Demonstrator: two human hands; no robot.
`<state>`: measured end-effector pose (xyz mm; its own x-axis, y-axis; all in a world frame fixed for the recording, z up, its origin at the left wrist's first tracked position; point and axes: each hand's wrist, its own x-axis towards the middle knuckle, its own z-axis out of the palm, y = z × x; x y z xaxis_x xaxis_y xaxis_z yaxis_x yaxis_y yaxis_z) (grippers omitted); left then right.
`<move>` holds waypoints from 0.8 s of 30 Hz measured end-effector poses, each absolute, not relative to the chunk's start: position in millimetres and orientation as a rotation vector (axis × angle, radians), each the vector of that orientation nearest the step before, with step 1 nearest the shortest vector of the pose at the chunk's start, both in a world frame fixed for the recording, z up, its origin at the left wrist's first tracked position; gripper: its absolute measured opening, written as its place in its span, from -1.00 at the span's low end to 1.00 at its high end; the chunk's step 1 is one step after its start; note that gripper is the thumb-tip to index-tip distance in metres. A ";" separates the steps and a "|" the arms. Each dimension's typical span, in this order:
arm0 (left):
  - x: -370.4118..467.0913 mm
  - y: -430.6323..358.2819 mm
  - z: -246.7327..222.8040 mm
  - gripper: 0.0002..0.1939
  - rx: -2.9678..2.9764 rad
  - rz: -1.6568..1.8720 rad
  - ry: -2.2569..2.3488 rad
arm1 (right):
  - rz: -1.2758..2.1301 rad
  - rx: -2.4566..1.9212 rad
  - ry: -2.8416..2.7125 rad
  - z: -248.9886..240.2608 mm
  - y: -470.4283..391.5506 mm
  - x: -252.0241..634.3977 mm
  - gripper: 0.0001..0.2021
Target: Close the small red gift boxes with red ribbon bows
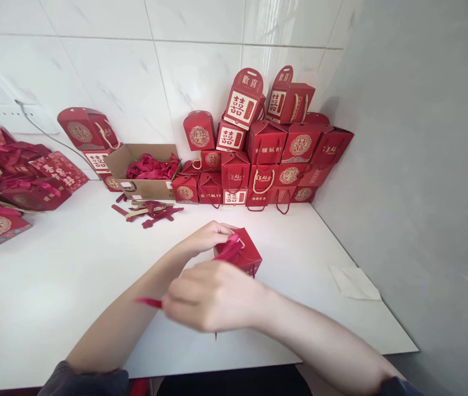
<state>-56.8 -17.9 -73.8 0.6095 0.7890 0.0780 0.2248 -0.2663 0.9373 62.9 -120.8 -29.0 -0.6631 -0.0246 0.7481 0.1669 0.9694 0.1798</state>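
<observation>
"While the right hand blocks so much, what can you make out of it?"

"It's curled into a loose, slightly blurred fist around pink-red ribbon; a thin end pokes out past the knuckles. Its fingertips are turned from view."

"And the left hand?"

"At the far left edge of a red box, thumb by the ribbon on top. Its other fingers are mostly hidden, so I can't tell whether it pinches the ribbon or only steadies the box."

"Where's that box?"

"Right by both hands, over the middle of the counter. The right hand covers its near left part, and its base is too hidden to see."

"Farther out?"

"Beyond it, dark red and tan strips lie jumbled before an open carton of ribbons. Beside that, stacked boxes stand by the tiled wall, several partly covered by their neighbours."

"And the edges?"

"At left, a pile of decorated boxes is cut off. At right, a white sheet lies near the grey wall; I can't identify it."
</observation>
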 end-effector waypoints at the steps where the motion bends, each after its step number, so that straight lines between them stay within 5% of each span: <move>1: -56.4 -18.3 -72.6 -0.82 1.797 0.607 0.834 | -0.296 -0.059 -2.391 -42.1 -123.0 47.8 -0.70; 7: -54.4 -18.8 -72.9 -0.84 1.834 0.527 0.927 | -0.116 -0.084 -2.826 -100.1 -123.3 6.6 -0.75; 18: -53.6 -17.5 -80.4 -0.82 1.786 0.582 0.814 | 0.265 -0.715 -2.364 -63.7 -62.7 147.4 -0.61; 24: -52.0 -17.6 -79.6 -0.84 1.813 0.592 0.799 | 0.574 -0.691 -2.104 -84.5 -61.8 146.3 -0.86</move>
<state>-52.0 -17.6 -79.6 0.6585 0.7519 0.0316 0.2484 -0.2567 0.9340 146.3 -61.8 -84.5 -0.5060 0.6493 0.5678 0.2712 0.7447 -0.6099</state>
